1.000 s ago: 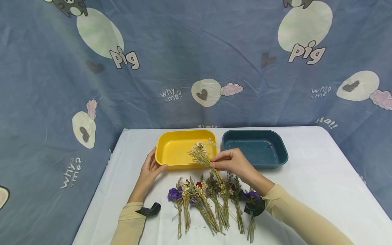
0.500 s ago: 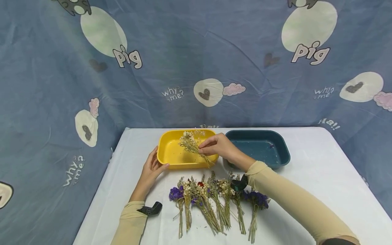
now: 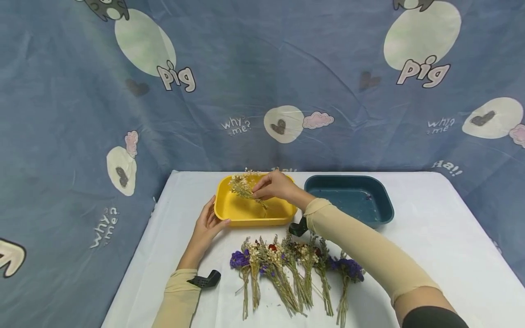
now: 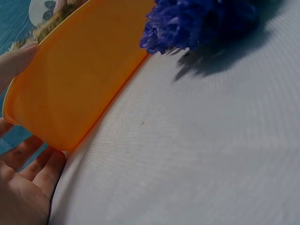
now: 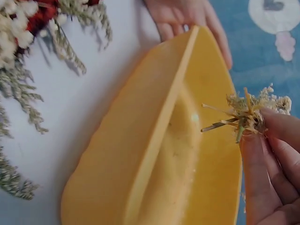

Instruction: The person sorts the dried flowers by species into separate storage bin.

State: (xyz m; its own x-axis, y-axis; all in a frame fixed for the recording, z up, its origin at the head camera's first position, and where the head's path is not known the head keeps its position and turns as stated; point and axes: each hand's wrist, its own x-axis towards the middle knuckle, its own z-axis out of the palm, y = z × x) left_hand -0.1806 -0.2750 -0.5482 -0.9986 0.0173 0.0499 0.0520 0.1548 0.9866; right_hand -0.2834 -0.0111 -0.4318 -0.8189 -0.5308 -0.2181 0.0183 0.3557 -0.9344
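Observation:
In the head view, my right hand (image 3: 279,186) pinches a small bunch of dried flowers (image 3: 242,187), pale cream blossoms on short stems, over the yellow tray (image 3: 254,222). Its cut stem ends point toward the camera in the right wrist view, with thumb and fingertips (image 5: 255,145) around the stems. My left hand (image 3: 208,225) holds the tray's left end, thumb at the front corner and fingers along the side. The left wrist view shows those fingers (image 4: 44,171) against the outer wall. A row of dried flower bunches (image 3: 283,273) lies in front.
A dark teal tray (image 3: 352,200) with small flecks inside stands right of the yellow one. Purple flower bunches (image 3: 239,259) lie at the row's left end and others at its right. White cloth (image 3: 426,228) covers the table; a blue printed curtain (image 3: 229,54) hangs behind.
My right hand has moved left and back with the cream bunch, from the yellow tray's front right edge to over its inside. My left hand has stayed at the tray's end.

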